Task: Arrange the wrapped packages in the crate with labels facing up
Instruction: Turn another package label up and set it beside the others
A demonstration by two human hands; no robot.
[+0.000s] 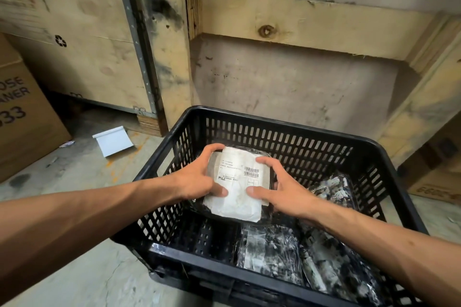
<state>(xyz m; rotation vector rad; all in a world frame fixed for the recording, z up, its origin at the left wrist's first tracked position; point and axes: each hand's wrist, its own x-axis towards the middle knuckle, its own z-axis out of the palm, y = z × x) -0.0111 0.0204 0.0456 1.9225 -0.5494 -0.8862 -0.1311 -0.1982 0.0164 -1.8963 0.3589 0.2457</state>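
a labelled package (237,184) is held over the black crate (274,129), label up, gripped by left hand (197,177) and right hand (282,189). three wrapped packages (269,254) are seen lying in the crate's near and right parts.

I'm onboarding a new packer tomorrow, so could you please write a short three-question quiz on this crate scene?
1. True or false: the label on the held package faces up.
2. Which hands grip it? A) left hand only B) right hand only C) both
3. Fill in: the other wrapped packages lie toward the black crate's ____ side.

Key: 1 true; 2 C; 3 right.
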